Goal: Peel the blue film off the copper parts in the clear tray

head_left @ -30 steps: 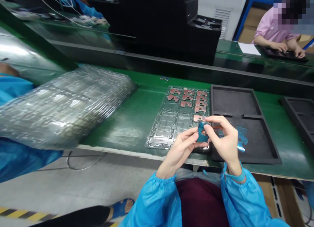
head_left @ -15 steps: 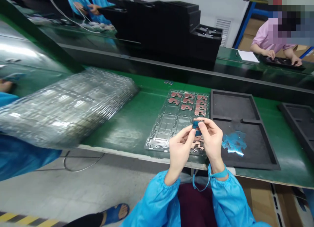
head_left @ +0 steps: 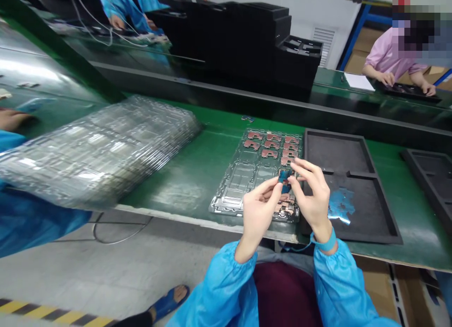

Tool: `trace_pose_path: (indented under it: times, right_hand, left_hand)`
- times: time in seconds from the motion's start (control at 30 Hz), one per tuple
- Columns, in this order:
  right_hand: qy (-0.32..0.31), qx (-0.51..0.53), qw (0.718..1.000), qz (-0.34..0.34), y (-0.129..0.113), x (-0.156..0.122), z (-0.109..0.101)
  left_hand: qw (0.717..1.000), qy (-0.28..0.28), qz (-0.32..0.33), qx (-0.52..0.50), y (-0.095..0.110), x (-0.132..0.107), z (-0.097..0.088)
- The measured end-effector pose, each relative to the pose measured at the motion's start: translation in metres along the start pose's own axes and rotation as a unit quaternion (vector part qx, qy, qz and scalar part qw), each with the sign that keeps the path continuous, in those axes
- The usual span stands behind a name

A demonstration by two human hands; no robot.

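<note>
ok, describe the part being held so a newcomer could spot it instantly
Start at the green belt, then the clear tray of copper parts beside the black foam tray. Above the clear tray's near end, both hands' fingers pinch one small part. It alone is lifted off the tray and shows blue film, not bare copper.

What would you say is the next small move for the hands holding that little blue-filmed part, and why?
Probably peel the blue film off: both the left hand and the right hand pinch the small part above the clear tray, and peeled blue film scraps already lie in the black foam tray alongside.
</note>
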State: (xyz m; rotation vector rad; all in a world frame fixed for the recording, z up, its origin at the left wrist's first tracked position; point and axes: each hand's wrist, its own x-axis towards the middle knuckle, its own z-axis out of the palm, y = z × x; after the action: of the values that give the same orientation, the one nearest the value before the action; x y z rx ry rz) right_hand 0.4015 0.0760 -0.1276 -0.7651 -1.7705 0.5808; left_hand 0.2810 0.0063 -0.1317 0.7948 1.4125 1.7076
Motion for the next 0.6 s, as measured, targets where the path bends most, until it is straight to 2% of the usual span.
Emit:
trace_pose_path:
  times: [0.13, 0.23, 0.33, 0.47, 0.6]
  right_hand:
    - [0.019, -0.127, 0.983, -0.134, 0.005, 0.001, -0.008]
    - [0.034, -0.173, 0.966, -0.189, 0.006, -0.003, -0.009]
    - [0.060, -0.222, 0.945, -0.232, 0.005, -0.011, -0.012]
    - [0.086, -0.286, 0.912, -0.282, 0.003, -0.018, -0.017]
    - [0.081, -0.309, 0.901, -0.292, -0.003, -0.019, -0.020]
  left_hand:
    - [0.997, 0.005, 0.041, 0.059, -0.006, -0.003, 0.000]
    - [0.991, 0.008, 0.082, 0.108, -0.010, -0.006, 0.000]
    - [0.990, 0.014, 0.104, 0.098, -0.011, -0.010, 0.001]
    - [0.997, 0.009, 0.077, 0.031, -0.006, -0.018, 0.004]
    - [0.999, 0.006, 0.033, -0.016, 0.000, -0.023, 0.006]
